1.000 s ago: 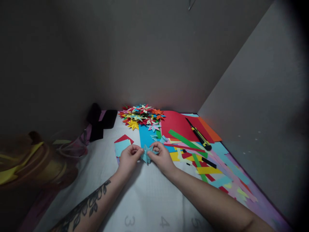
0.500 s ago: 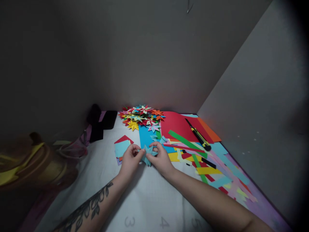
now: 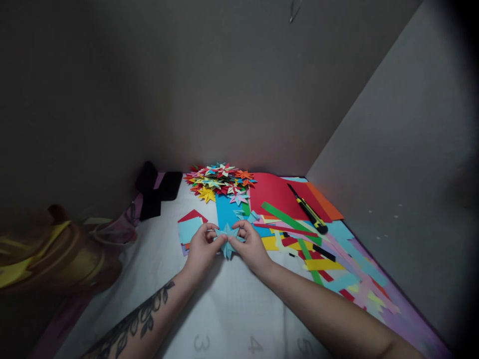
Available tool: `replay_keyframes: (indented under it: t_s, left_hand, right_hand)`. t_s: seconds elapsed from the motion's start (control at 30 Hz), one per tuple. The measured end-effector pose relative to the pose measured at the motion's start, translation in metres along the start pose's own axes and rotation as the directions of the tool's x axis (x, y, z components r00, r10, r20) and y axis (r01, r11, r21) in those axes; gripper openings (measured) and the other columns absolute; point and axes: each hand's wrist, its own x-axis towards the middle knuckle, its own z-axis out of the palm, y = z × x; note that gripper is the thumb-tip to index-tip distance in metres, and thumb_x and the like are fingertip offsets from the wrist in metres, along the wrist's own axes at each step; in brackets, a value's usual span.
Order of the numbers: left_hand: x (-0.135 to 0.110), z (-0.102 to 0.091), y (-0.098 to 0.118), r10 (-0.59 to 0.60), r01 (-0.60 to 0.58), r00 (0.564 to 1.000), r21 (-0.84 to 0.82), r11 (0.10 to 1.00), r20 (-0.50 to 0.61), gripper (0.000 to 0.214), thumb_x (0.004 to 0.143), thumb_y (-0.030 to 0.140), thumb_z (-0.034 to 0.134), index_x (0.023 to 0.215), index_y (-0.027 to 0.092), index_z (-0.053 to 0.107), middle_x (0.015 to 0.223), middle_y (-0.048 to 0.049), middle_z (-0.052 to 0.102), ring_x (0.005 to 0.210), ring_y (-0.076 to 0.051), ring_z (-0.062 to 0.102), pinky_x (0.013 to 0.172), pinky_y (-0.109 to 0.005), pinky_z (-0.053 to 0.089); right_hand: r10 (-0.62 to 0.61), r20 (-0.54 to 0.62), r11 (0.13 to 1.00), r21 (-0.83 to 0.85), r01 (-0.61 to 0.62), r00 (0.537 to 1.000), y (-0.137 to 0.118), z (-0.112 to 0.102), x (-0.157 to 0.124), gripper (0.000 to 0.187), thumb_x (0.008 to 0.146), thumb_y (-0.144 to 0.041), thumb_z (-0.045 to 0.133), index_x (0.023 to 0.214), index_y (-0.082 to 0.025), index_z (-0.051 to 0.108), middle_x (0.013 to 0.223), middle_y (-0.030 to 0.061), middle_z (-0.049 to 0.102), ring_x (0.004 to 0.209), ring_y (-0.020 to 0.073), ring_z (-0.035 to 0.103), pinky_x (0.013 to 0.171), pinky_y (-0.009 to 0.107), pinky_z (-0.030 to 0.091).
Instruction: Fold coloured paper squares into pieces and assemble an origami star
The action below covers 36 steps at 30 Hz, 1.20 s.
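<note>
A light blue folded paper star is held between my two hands, just above the white cloth. My left hand pinches its left side with thumb and fingers. On the other side, my right hand grips it the same way, both thumbs meeting near the star's middle. Right behind the hands lie small light blue folded paper pieces. Close to my left hand is a stack of paper squares, light blue on top with red showing behind. The fingers partly hide the star's side points.
A pile of many-coloured paper stars sits against the wall. A yellow-and-black utility knife lies on red paper sheets. Paper strips and scraps spread to the right. Black objects and a brown-and-yellow container stand at left.
The light blue star has turned slightly in my fingers and now faces me more squarely, with my thumbs closer together at its middle. Both hands stay in nearly the same place.
</note>
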Motion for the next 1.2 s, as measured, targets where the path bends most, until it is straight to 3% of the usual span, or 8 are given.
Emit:
replay_keyframes:
  t_s: [0.23,0.4,0.53,0.8,0.93,1.07,1.2]
  left_hand:
    - [-0.0027,0.0041,0.0055,0.034,-0.035,0.997,-0.007,0.999,-0.069,0.028,0.065,0.027,0.07,0.077,0.018,0.047,0.053,0.0091,0.042,0.047,-0.006,0.041,0.046,-0.017,0.032]
    - [-0.0027,0.0052,0.0063,0.031,-0.038,0.993,-0.062,0.997,-0.112,0.029,0.066,0.03,0.07,0.079,0.019,0.046,0.054,0.009,0.045,0.046,-0.007,0.043,0.047,-0.017,0.032]
    - [-0.0019,0.0053,0.0033,0.025,-0.032,0.995,-0.076,0.997,-0.095,0.03,0.066,0.031,0.07,0.078,0.019,0.046,0.052,0.0094,0.044,0.046,-0.006,0.042,0.048,-0.017,0.032]
    - [-0.0023,0.0047,0.0012,0.012,-0.011,0.996,0.013,1.0,-0.084,0.031,0.064,0.032,0.072,0.085,0.017,0.054,0.049,0.0107,0.037,0.045,-0.006,0.037,0.046,-0.017,0.028]
    - [-0.0029,0.0061,0.005,-0.01,0.011,0.996,0.009,1.0,-0.093,0.033,0.063,0.034,0.072,0.085,0.017,0.055,0.047,0.0114,0.033,0.042,-0.005,0.034,0.044,-0.017,0.026]
    - [-0.0021,0.0042,0.0087,-0.05,0.043,0.992,-0.065,0.997,-0.113,0.035,0.063,0.036,0.072,0.086,0.018,0.052,0.047,0.0123,0.029,0.042,-0.005,0.032,0.044,-0.017,0.026]
    - [0.0018,-0.0029,0.0081,-0.073,0.053,0.984,-0.12,0.991,-0.162,0.037,0.062,0.036,0.073,0.086,0.018,0.052,0.047,0.0126,0.027,0.041,-0.004,0.031,0.044,-0.016,0.024]
  right_hand:
    - [-0.001,-0.004,1.0,-0.005,0.001,1.0,0.0015,0.0036,-0.0012,0.039,0.069,-0.027,0.066,0.1,-0.022,0.043,0.074,-0.0032,0.06,0.053,0.0099,0.055,0.047,0.02,0.045]
    - [0.029,-0.054,0.995,0.1,-0.024,0.998,-0.0015,0.0031,0.0009,0.054,0.063,-0.026,0.073,0.106,-0.025,0.04,0.078,-0.004,0.057,0.054,0.0105,0.057,0.047,0.02,0.045]
    - [0.035,-0.05,0.985,0.168,-0.027,0.998,0.0,0.0,0.003,0.045,0.066,-0.029,0.071,0.101,-0.024,0.043,0.071,-0.0061,0.053,0.051,0.0087,0.053,0.047,0.02,0.044]
    - [-0.008,-0.09,1.0,0.019,0.009,0.996,0.003,-0.0015,0.006,0.033,0.067,-0.03,0.07,0.088,-0.02,0.047,0.066,-0.0063,0.052,0.048,0.0067,0.047,0.045,0.017,0.037]
    - [0.004,-0.067,0.998,0.062,0.0,0.998,-0.0003,-0.0007,0.0058,0.034,0.068,-0.031,0.069,0.091,-0.021,0.047,0.068,-0.0056,0.052,0.049,0.0074,0.048,0.045,0.018,0.038]
    - [-0.051,-0.028,0.989,0.138,0.054,0.998,-0.0051,-0.0014,0.0033,0.032,0.068,-0.029,0.068,0.094,-0.021,0.051,0.08,-0.0009,0.057,0.065,0.0109,0.056,0.058,0.022,0.046]
    - [-0.072,0.011,0.991,0.112,0.071,0.997,-0.0049,-0.0032,0.0021,0.036,0.065,-0.025,0.07,0.099,-0.021,0.057,0.082,0.0011,0.059,0.074,0.0138,0.058,0.068,0.026,0.049]
